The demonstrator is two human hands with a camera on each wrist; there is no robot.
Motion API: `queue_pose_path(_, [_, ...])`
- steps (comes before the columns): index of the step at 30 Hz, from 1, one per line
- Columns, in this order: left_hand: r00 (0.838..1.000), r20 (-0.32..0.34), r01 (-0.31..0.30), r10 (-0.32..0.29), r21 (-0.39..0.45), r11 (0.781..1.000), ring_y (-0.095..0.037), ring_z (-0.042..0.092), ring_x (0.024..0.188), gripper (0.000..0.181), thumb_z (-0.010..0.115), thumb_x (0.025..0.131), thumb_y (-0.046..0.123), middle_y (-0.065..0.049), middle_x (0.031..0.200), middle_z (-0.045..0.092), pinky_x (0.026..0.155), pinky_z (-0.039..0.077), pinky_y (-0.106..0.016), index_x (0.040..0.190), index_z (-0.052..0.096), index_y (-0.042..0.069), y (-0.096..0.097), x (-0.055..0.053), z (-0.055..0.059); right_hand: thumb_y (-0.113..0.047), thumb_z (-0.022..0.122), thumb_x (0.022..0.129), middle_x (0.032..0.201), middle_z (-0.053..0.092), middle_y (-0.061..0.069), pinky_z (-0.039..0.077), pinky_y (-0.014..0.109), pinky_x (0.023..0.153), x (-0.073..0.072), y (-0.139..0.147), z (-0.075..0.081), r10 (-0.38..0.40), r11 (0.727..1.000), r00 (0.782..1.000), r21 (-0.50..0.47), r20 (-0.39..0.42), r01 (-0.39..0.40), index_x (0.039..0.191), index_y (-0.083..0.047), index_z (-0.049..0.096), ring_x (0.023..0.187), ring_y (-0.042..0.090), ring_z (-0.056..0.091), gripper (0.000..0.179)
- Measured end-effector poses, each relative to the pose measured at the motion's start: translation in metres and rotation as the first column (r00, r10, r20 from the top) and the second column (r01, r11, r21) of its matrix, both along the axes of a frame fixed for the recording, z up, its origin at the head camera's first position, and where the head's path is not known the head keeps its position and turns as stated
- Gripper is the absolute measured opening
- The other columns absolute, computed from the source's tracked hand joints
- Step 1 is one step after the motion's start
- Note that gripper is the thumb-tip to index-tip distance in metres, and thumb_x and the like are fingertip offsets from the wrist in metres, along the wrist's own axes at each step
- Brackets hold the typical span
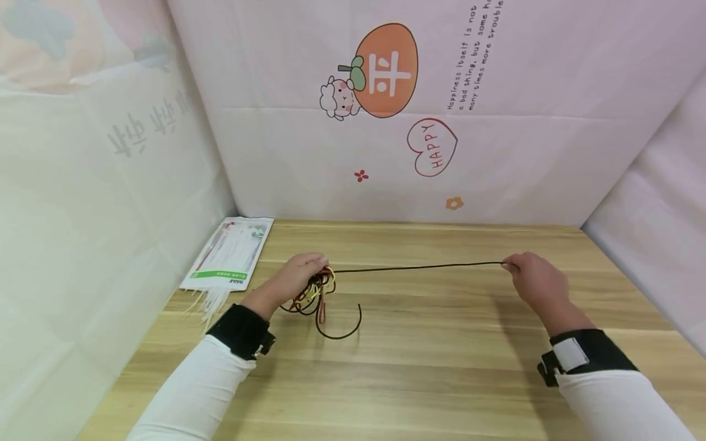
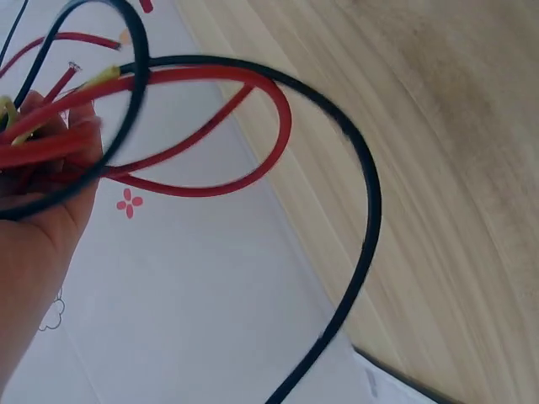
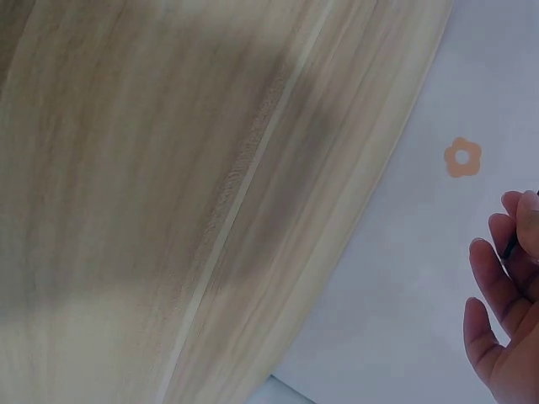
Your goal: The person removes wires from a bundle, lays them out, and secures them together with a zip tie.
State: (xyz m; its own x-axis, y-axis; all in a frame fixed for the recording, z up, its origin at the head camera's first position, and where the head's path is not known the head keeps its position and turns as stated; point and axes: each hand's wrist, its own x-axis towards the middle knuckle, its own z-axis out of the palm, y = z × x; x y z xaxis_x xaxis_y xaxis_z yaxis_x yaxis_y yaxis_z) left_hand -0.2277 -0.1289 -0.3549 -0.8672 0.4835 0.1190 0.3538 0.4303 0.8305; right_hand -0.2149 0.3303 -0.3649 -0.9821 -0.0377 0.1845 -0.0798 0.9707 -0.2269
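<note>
Three bits of print on the back sheet [image 1: 303, 165], all turned sideways. Clock from table centre: "HAPPY" inside a heart [image 1: 432, 147], just past 12; "平" on an orange fruit [image 1: 401, 92], 12; lettering [image 1: 477, 58] at 1, "Happiness itself is not a bad thing, but some…many times more trouble", cut off by frame top. Left sheet [image 1: 138, 214]: faint grey characters, 10 o'clock. Packet [image 1: 226, 245], white with green band, far out at 10; its print too small to read.

Wood-grain table [image 1: 441, 380], pale printed sheeting behind and on both sides. Small red flower [image 1: 361, 176] and orange flower [image 1: 455, 203] low on back sheet.

Thin white strips [image 1: 212, 303] stick out at the packet's 6. Cord bundle [image 1: 315, 293], tangled black, red, yellow, at 10, nearer in than the packet. Left hand [image 1: 295, 275] grips it; loops partly hide the fingers in left wrist view. Right hand [image 1: 535, 285], between 2 and 3, pinches black cord [image 1: 419, 267], which runs straight across to the bundle. Loose black curl [image 1: 339, 337] at the bundle's 5.
</note>
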Motion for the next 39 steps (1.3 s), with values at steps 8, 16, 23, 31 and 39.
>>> queue_pose_path(8, [0.994,0.095,0.041,-0.049,0.088,0.995,-0.021,0.046,0.079,0.023,0.038,0.096,0.008,-0.005,0.079,0.048,0.074,0.04,-0.035,0.091,0.057,-0.003,0.003,0.001,0.001,-0.014,0.054,0.098,0.103,0.063,0.023,0.048,0.046,0.059,0.003,0.001,0.0,0.004,1.0,1.0,0.0,-0.013,-0.004,0.113,0.001,0.066,0.091,0.043,0.061,0.024])
queue_pose_path(16, [0.989,0.129,0.08,-0.078,-0.011,0.997,-0.019,0.038,0.067,0.019,0.058,0.094,0.018,-0.004,0.077,0.042,0.062,0.035,-0.031,0.088,0.051,0.001,0.007,0.002,-0.003,-0.014,0.055,0.098,0.099,0.063,0.023,0.048,0.047,0.06,0.003,0.007,0.001,0.009,1.0,1.0,0.013,0.004,-0.009,0.112,0.003,0.066,0.088,0.042,0.061,0.025])
queue_pose_path(23, [0.997,0.065,-0.031,0.038,-0.101,0.994,-0.02,0.055,0.087,0.027,0.043,0.095,0.01,-0.009,0.1,0.064,0.078,0.044,-0.035,0.102,0.068,0.002,0.008,0.0,-0.005,-0.014,0.054,0.098,0.098,0.063,0.023,0.048,0.048,0.061,0.005,0.013,0.005,0.006,1.0,1.0,0.015,0.005,-0.007,0.112,0.003,0.066,0.089,0.044,0.061,0.025])
queue_pose_path(31, [1.0,0.028,-0.002,0.006,-0.126,0.992,-0.016,0.049,0.074,0.013,0.056,0.093,0.013,-0.002,0.082,0.058,0.069,0.041,-0.031,0.091,0.067,0.007,0.008,0.0,-0.008,-0.015,0.053,0.099,0.102,0.063,0.024,0.048,0.046,0.058,0.007,0.013,0.005,0.001,1.0,1.0,0.011,0.023,-0.001,0.113,0.002,0.066,0.093,0.045,0.06,0.025])
queue_pose_path(39, [0.996,-0.011,0.088,-0.093,-0.233,0.968,-0.011,0.043,0.064,0.018,0.067,0.09,0.017,0.005,0.069,0.046,0.062,0.036,-0.027,0.076,0.057,0.01,0.006,0.0,-0.01,-0.014,0.056,0.097,0.1,0.064,0.023,0.049,0.051,0.061,0.007,0.016,0.007,-0.001,1.0,1.0,0.025,-0.027,0.002,0.111,0.001,0.067,0.093,0.046,0.061,0.023])
